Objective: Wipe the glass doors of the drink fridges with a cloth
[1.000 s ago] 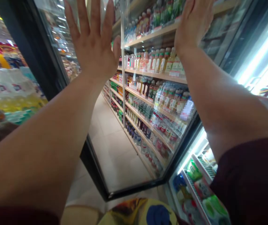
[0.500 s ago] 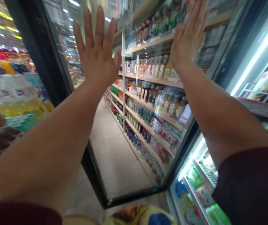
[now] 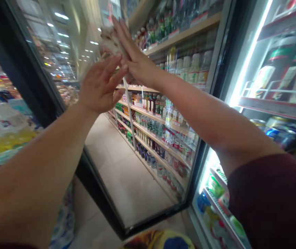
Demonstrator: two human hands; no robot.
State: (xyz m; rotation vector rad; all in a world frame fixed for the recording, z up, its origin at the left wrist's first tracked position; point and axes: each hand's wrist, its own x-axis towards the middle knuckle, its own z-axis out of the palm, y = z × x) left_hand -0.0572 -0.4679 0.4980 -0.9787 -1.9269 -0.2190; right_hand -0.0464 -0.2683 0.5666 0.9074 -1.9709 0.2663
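far left: blurred store shelves (image 3: 2, 131) with yellow and white packs, seen past the dark frame of the open glass door (image 3: 116, 193). door stands swung out from the cooler, pane reflecting an aisle of bottle shelves (image 3: 160, 138) and pale floor. left hand (image 3: 98, 86) raised in front of the pane, fingers spread and flat, holding nothing; fingertips meet the right hand (image 3: 134, 58) near its thumb side. right hand open too, palm toward the glass, pressed on a whitish cloth (image 3: 110, 38) against the upper pane; cloth is blurred, can't tell if fingers pinch it or just press it. hands together, touching. right: lit cooler interior (image 3: 274, 103) with cans and bottles on racks, green packs low down. dark red sleeve (image 3: 272, 200) on the right arm.
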